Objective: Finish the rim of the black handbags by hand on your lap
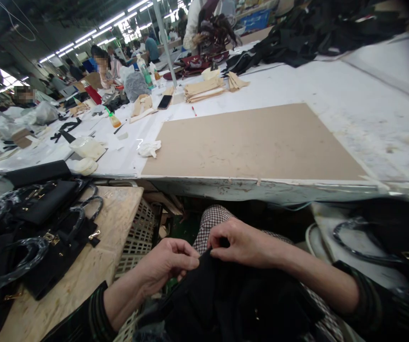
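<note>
On my lap lies a black fabric piece (222, 289), which looks like a bag, with a small metallic glint on its right part. My left hand (168, 263) pinches its upper edge between thumb and forefinger. Close beside it, my right hand (231, 240) grips the same edge, thumb against curled fingers. The two hands are a short gap apart. The lower part of the black piece runs out of view at the bottom. Checked trousers (213, 221) show behind it.
Black handbags (58, 228) with wrapped handles pile on a wooden board (118, 209) at left. Ahead, a white worktable (282, 88) carries a brown sheet (240, 147), a phone (164, 101) and a glue bottle (113, 119). Another black bag (385, 232) lies at right. People work farther back.
</note>
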The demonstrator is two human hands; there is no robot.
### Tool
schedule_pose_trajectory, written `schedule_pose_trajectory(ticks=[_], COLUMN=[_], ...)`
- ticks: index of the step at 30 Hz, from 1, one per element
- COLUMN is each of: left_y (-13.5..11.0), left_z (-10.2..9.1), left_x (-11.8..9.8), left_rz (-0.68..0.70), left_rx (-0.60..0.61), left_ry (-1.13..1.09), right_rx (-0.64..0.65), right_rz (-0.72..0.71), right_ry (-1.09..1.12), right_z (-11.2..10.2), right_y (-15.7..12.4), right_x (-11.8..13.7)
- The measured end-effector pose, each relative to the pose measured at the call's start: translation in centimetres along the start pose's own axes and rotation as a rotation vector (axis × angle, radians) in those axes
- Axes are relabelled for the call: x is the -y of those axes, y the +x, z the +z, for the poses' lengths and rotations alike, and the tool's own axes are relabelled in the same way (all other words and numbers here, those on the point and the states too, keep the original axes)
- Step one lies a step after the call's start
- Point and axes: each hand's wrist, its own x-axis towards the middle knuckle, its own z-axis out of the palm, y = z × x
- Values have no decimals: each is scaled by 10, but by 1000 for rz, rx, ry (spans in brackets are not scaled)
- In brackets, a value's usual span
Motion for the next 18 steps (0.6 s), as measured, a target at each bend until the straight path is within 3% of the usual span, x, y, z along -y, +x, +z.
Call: schedule_pose_trajectory(ticks=[4, 11, 18], left_y=[-13, 0, -2], left_z=[-5, 7, 2], left_x=[-2, -2, -9], left_rz=[7, 132, 148], left_rx=[47, -115, 7], left_ry=[-12, 208, 236], right_rx=[10, -5, -37], right_rz=[-4, -5, -2], right_ry=[10, -13, -37], right_z=[-1, 2, 4], right_y=[1, 2, 6], right_x=[3, 2, 3])
